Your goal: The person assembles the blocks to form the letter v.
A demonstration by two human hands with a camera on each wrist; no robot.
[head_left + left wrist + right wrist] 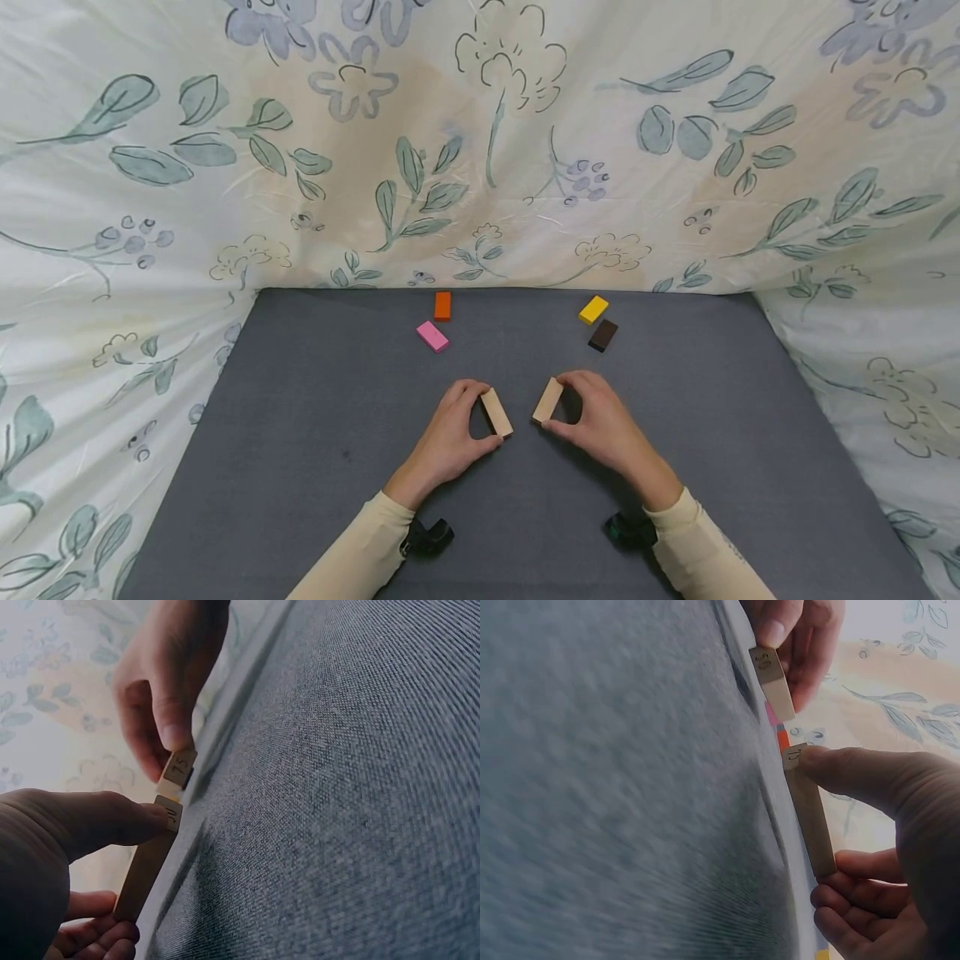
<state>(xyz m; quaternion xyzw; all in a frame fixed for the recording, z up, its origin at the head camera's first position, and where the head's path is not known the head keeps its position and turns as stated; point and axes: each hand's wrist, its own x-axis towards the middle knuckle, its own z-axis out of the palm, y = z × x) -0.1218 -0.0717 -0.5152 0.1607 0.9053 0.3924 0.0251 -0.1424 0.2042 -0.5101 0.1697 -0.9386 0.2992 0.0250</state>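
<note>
Near the middle of the grey surface, my left hand (447, 433) pinches a plain wooden block (497, 412) by its two ends, thumb at the near end. A handwritten number, apparently 50, shows on that block's end in the right wrist view. Across a small gap, my right hand (606, 427) pinches a second wooden block (548, 402) the same way. Its end (179, 766) bears a number that looks like 75 in the left wrist view. The two blocks slant towards each other at their near ends and stay apart.
Beyond the left hand lie an orange block (442, 306) and a pink block (432, 336). A yellow block (593, 310) and a dark brown block (603, 336) lie beyond the right. Floral cloth (517, 150) hangs behind and along both sides of the grey surface (300, 433).
</note>
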